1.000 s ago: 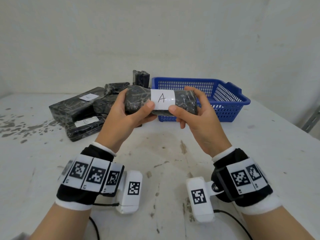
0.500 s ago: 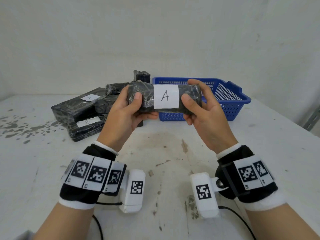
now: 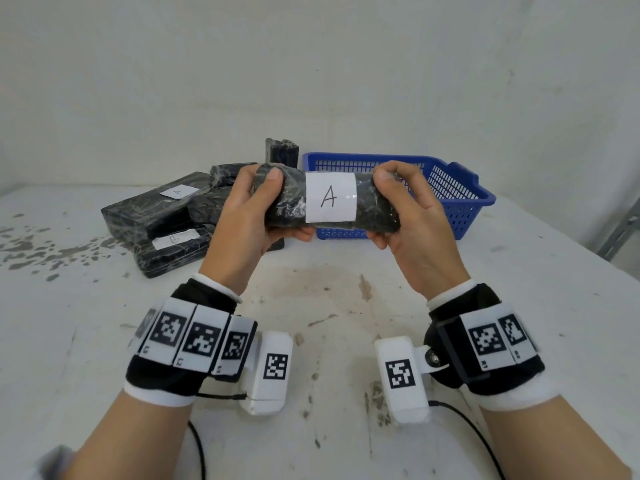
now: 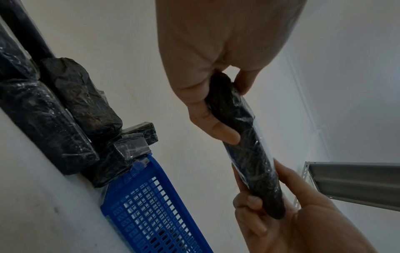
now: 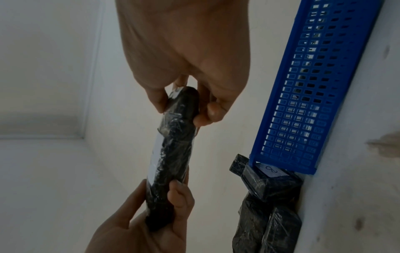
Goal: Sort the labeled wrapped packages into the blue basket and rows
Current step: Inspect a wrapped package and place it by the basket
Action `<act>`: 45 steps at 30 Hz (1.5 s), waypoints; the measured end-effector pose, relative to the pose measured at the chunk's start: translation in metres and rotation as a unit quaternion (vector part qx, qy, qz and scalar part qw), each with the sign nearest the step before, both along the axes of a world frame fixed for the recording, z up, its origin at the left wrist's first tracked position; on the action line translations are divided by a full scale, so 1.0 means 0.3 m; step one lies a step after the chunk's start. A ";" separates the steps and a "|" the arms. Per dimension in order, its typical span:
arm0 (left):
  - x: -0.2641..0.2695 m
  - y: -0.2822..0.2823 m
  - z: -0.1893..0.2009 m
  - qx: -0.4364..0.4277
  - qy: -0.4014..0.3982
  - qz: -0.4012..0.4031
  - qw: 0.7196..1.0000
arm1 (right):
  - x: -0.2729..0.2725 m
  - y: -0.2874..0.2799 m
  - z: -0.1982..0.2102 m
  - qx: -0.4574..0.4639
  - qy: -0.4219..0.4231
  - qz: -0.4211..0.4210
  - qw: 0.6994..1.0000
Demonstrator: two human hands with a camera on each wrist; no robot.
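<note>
Black-wrapped package (image 3: pixel 332 202), label "A" facing you, hangs at centre frame above the table (image 3: pixel 485 306). Your left hand (image 3: pixel 249 216) grips its left end, your right hand (image 3: pixel 412 216) its right end, before the blue basket (image 3: pixel 464 199).

We read a handwritten "A" on the white label (image 3: pixel 330 198) wrapped round the black package (image 3: pixel 375 209) that we hold up in both hands. On the desk (image 3: pixel 346 306), near its far left corner, a flat black package (image 3: pixel 145 209) carries a small white label (image 3: pixel 178 192) that also reads "A". The package (image 3: pixel 166 258) just in front of it has a white label (image 3: pixel 176 239) with a letter we cannot make out. In the right wrist view, a label (image 5: pixel 271 169) on a package (image 5: pixel 263 184) beside the blue basket (image 5: pixel 320 89) reads "B".
</note>
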State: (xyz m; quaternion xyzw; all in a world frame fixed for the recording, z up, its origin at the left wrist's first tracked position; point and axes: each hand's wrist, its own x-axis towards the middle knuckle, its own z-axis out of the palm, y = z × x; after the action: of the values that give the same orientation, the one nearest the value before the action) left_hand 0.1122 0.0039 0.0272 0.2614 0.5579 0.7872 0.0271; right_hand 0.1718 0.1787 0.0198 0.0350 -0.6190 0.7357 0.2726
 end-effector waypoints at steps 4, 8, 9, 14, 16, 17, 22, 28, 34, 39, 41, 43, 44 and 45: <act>0.004 -0.001 -0.002 -0.038 0.015 0.012 0.999 | 0.002 -0.005 -0.006 0.011 0.003 -0.008 1.000; 0.012 0.002 -0.009 -0.067 0.033 0.050 0.996 | 0.003 -0.016 -0.011 0.035 0.009 -0.006 0.999; 0.016 0.003 -0.008 -0.073 0.038 0.059 0.995 | 0.005 -0.020 -0.012 0.048 0.009 -0.011 0.999; 0.025 0.012 -0.013 -0.048 0.047 0.061 0.996 | 0.006 -0.028 -0.017 0.080 0.011 -0.026 0.996; 0.025 0.017 -0.016 -0.037 0.052 0.052 0.997 | 0.005 -0.028 -0.017 0.088 0.011 -0.032 0.996; 0.027 0.019 -0.018 -0.035 0.055 0.048 0.997 | 0.005 -0.030 -0.018 0.088 0.016 -0.033 0.995; 0.039 0.032 -0.021 -0.038 0.083 0.054 0.994 | 0.009 -0.043 -0.015 0.088 0.041 -0.048 0.994; 0.034 0.035 -0.017 -0.028 0.074 0.070 0.994 | 0.009 -0.048 -0.011 0.071 0.050 -0.048 0.995; 0.024 0.021 -0.003 -0.018 0.060 0.078 0.995 | 0.013 -0.034 0.000 0.066 0.044 -0.030 0.996; 0.020 0.013 0.008 0.008 0.050 0.044 0.998 | 0.016 -0.028 0.004 0.066 -0.001 -0.028 0.997; 0.014 0.007 0.007 0.015 0.054 0.039 0.998 | 0.013 -0.027 0.003 0.077 -0.007 -0.026 0.997; 0.010 0.005 0.005 0.018 0.053 0.032 0.998 | 0.011 -0.027 0.002 0.079 -0.010 -0.022 0.997; 0.009 0.006 0.004 0.022 0.048 0.028 0.998 | 0.011 -0.026 0.003 0.076 -0.008 -0.024 0.997; 0.009 0.007 0.004 0.025 0.042 0.025 0.998 | 0.013 -0.026 0.003 0.074 -0.006 -0.030 0.997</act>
State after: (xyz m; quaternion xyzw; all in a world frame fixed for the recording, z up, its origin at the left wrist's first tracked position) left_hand 0.1148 0.0061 0.0285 0.2803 0.5452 0.7897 -0.0228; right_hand 0.1756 0.1709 0.0206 0.0326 -0.6744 0.6793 0.2875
